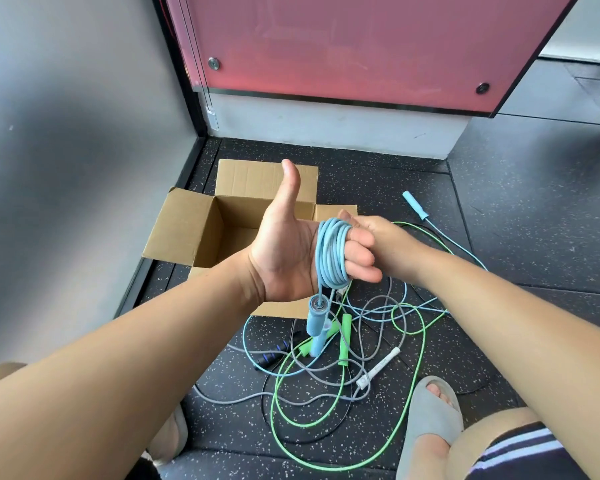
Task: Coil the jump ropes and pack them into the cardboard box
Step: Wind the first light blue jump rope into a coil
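Note:
My left hand (281, 251) is raised palm towards me, thumb up, with a light blue jump rope (329, 251) coiled in several loops round its curled fingers. One blue handle (315, 320) hangs just below that hand. My right hand (392, 237) is right behind the left fingers and grips the rope at the top of the coil. The rope's free end trails right across the floor to its other blue handle (414, 202). The open cardboard box (187, 216) stands on the floor behind my left hand; the part of its inside that shows holds nothing.
A tangle lies on the speckled black floor below my hands: a green rope (420, 341) with green handles (345, 336), a grey rope with a white handle (378, 370), a black handle with blue rings (271, 355). My slippered right foot (430, 410) touches the tangle. A grey wall stands left, a red panel behind.

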